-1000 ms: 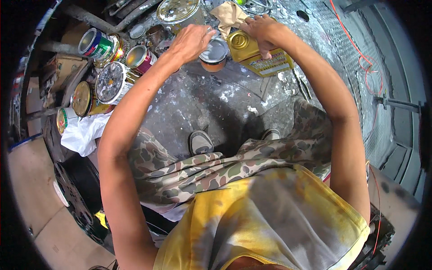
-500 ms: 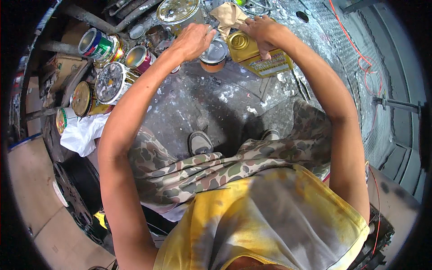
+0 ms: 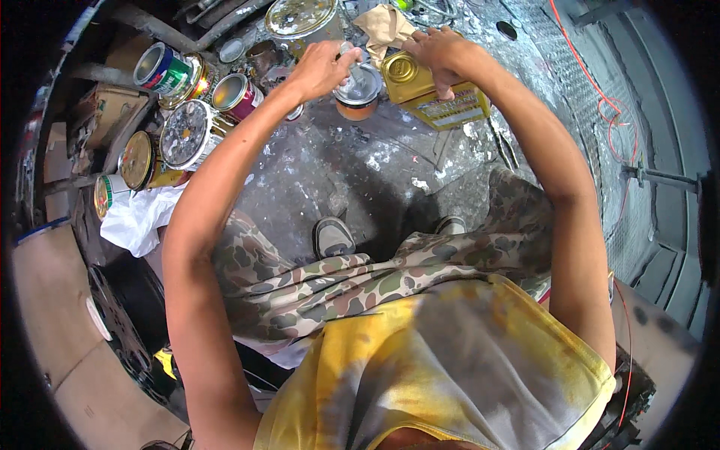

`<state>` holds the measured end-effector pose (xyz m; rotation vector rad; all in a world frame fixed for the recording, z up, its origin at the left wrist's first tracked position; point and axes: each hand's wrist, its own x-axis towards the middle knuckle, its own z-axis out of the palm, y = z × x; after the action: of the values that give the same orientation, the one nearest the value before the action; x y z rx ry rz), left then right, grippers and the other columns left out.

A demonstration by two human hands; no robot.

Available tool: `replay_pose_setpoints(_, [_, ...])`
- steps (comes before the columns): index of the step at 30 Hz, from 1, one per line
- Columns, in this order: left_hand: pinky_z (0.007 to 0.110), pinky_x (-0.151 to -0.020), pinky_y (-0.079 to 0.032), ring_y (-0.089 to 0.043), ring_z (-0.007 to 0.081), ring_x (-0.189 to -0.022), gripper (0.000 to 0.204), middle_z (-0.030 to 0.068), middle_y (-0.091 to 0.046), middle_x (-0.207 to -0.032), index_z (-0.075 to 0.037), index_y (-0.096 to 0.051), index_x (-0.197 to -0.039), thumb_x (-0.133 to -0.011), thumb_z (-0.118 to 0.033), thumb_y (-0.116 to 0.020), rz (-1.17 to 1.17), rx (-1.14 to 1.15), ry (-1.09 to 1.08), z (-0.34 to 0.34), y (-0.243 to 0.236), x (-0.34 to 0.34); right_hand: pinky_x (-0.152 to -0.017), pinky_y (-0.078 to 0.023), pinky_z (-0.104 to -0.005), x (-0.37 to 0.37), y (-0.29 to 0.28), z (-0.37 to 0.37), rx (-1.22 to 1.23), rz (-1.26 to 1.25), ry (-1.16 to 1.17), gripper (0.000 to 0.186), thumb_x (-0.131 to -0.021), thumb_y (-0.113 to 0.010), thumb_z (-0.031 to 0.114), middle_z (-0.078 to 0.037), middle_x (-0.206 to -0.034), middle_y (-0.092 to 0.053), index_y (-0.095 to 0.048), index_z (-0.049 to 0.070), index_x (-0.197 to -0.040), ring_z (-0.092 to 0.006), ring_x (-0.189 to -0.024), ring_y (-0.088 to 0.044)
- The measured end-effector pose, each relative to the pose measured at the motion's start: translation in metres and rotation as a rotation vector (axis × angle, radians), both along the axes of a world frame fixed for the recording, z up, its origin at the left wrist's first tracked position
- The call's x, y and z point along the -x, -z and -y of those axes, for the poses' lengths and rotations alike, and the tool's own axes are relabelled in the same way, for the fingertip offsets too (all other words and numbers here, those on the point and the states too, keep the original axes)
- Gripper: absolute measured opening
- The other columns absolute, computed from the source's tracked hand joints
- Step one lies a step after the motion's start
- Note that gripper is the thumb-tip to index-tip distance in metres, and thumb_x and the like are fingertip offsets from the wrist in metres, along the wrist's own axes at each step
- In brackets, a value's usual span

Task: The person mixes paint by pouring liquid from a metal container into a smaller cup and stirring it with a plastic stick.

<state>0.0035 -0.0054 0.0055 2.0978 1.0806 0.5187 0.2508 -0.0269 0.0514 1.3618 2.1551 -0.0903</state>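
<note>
My left hand (image 3: 321,71) is closed, its fingertips pinched over a small round container (image 3: 357,102) with a grey top and an orange-brown lower part. Something pale and translucent shows by those fingertips, too unclear to name. To the right of the container stands a yellow rectangular metal tin (image 3: 409,84) with a round cap on top. My right hand (image 3: 442,56) grips this tin from above, thumb down its front side and fingers over the far edge. A crumpled piece of brown paper (image 3: 382,28) lies just behind the tin.
Several paint cans stand at the left, among them a white one with a paint-crusted lid (image 3: 186,135). A large lidded bucket (image 3: 301,21) is behind my left hand. White plastic (image 3: 139,221) lies near the cans. A red cord (image 3: 589,71) runs along the right.
My left hand has turned slightly, its fingers lifting, and more of the pale translucent thing and the grey container top shows. My right hand stays on the tin.
</note>
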Motion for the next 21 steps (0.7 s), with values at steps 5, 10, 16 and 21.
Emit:
replay_pose_setpoints(5, [0.044,-0.070,-0.054,-0.072,0.0273,-0.068,0.038,0.0191,-0.070,-0.075,0.000,-0.072,-0.107,-0.106,-0.034,-0.055,-0.257,-0.441,0.038,-0.009,0.012,0.009,-0.109,-0.045,-0.0477,-0.001,0.002,-0.003,0.005,-0.019,-0.012,0.124,-0.040,-0.098,0.019,-0.015,-0.143,-0.054,-0.042,0.011,-0.151,-0.0375,-0.133,-0.053])
replay_pose_setpoints(10, [0.051,-0.073,-0.052,-0.068,0.0435,-0.079,0.042,0.0269,-0.067,-0.077,0.005,-0.070,-0.094,-0.104,-0.034,-0.057,-0.053,-0.202,-0.053,-0.010,0.011,0.010,-0.107,-0.046,-0.0478,-0.005,0.000,0.001,-0.027,-0.030,-0.038,0.122,-0.039,-0.098,0.018,-0.016,-0.141,-0.055,-0.045,0.012,-0.149,-0.0371,-0.131,-0.054])
replay_pose_setpoints(16, [0.053,-0.075,-0.048,-0.064,0.0478,-0.081,0.037,0.0281,-0.065,-0.079,0.002,-0.070,-0.103,-0.105,-0.032,-0.054,-0.140,-0.323,-0.057,-0.013,0.011,0.019,-0.108,-0.046,-0.0475,-0.008,0.004,-0.004,0.021,-0.053,-0.035,0.123,-0.038,-0.098,0.015,-0.017,-0.144,-0.054,-0.045,0.011,-0.150,-0.0382,-0.133,-0.053])
replay_pose_setpoints(21, [0.056,-0.076,-0.047,-0.063,0.0500,-0.082,0.039,0.0294,-0.064,-0.079,0.003,-0.067,-0.095,-0.105,-0.032,-0.054,-0.113,-0.315,-0.059,-0.015,0.023,0.020,-0.111,-0.046,-0.0478,-0.007,-0.003,-0.004,0.044,-0.068,-0.021,0.123,-0.038,-0.098,0.013,-0.017,-0.144,-0.054,-0.045,0.012,-0.149,-0.0388,-0.134,-0.053])
